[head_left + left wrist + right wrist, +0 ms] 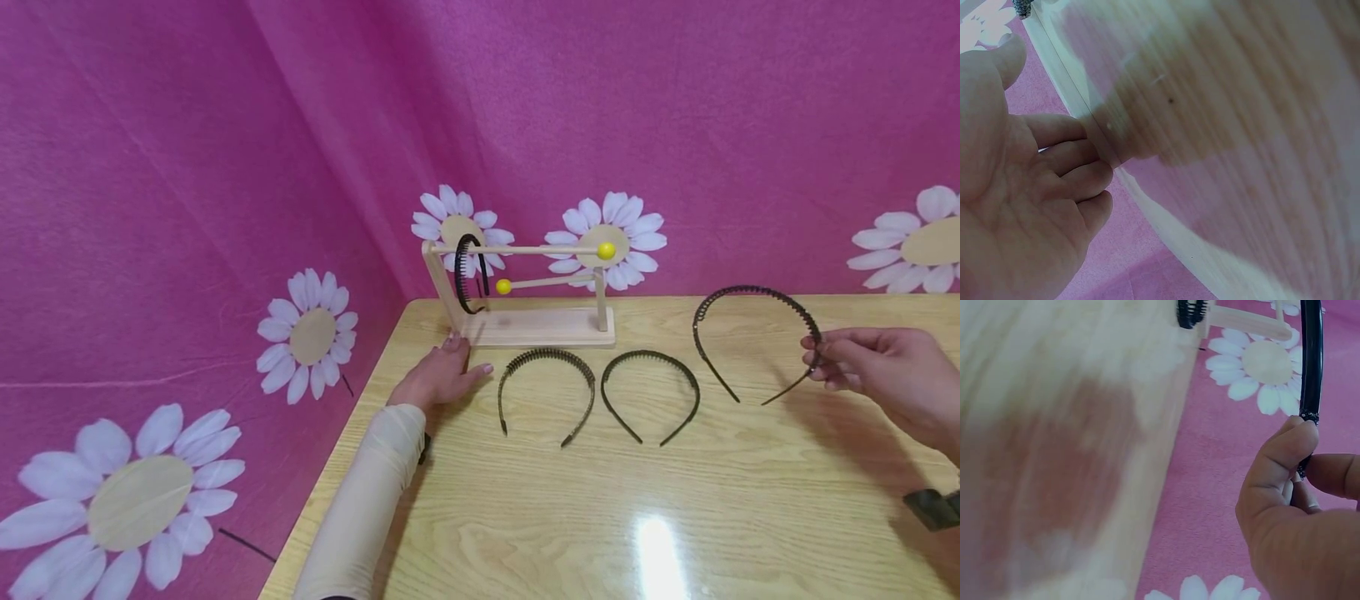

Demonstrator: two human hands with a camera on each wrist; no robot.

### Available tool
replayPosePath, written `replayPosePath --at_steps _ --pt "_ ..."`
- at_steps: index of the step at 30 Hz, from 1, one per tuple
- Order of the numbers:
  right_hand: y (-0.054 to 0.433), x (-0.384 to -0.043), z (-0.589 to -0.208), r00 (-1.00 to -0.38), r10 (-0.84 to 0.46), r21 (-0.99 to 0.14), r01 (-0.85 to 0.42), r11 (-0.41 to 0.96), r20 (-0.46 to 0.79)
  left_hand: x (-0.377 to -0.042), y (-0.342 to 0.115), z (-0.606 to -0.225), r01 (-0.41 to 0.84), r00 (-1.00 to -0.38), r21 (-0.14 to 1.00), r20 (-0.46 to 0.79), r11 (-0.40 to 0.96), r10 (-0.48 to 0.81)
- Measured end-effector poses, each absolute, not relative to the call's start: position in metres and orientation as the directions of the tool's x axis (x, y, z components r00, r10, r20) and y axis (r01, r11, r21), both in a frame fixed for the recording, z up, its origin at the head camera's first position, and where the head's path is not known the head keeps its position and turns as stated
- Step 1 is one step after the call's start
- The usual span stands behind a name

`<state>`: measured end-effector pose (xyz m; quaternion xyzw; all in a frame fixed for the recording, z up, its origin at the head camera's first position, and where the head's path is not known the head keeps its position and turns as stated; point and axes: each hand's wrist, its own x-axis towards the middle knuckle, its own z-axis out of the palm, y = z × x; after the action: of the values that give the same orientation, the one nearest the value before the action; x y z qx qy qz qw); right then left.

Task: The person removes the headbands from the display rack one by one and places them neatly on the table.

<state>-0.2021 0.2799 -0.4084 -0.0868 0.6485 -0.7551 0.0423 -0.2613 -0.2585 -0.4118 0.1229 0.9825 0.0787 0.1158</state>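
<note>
Head view: a person's right hand [881, 379] pinches a glossy, dark, toothed arched headband [750, 289] between thumb and fingers, at 3 o'clock from the pale wooden two-rod stand with yellow ball tips [536, 325]. The left hand [435, 375], fingers together and thumb apart, reaches the base at 8 o'clock, near the left table edge. A black toothed headband [461, 275] hangs at the upper rod's 9 o'clock end. Two dark arched headbands [551, 354] lie at 6 and 4 o'clock; wood-grain tabletop [540, 517] spreads below them, its far edge just behind the stand.
</note>
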Motion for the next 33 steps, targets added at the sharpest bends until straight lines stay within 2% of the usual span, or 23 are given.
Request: replayPosePath --at_steps 3,8,14,18,25,33 --pt "0.281 -0.200 -0.413 -0.985 -0.167 -0.996 -0.024 -0.088 0.039 -0.261 -0.259 -0.412 0.222 -0.943 0.184 -0.209 0.958 0.258" --pt "0.284 -0.197 -0.419 -0.989 -0.143 -0.994 0.032 0.100 -0.046 -0.261 -0.260 -0.412 0.217 -0.945 0.186 -0.207 0.958 0.254" --pt "0.287 -0.194 -0.427 -0.984 -0.142 -0.984 0.086 0.155 -0.108 -0.261 -0.260 -0.414 0.216 -0.944 0.198 -0.209 0.956 0.256" --pt "0.289 -0.194 -0.434 -0.986 -0.125 -0.974 0.080 0.212 -0.109 -0.260 -0.260 -0.414 0.211 -0.943 0.196 -0.217 0.958 0.252" --pt "0.290 -0.194 -0.444 -0.995 -0.080 -0.895 0.013 0.446 -0.054 -0.260 -0.261 -0.413 0.220 -0.945 0.195 -0.201 0.956 0.258" --pt "0.288 -0.193 -0.446 -0.995 -0.095 -0.845 -0.028 0.534 -0.027 -0.261 -0.261 -0.414 0.234 -0.943 0.201 -0.191 0.951 0.272"
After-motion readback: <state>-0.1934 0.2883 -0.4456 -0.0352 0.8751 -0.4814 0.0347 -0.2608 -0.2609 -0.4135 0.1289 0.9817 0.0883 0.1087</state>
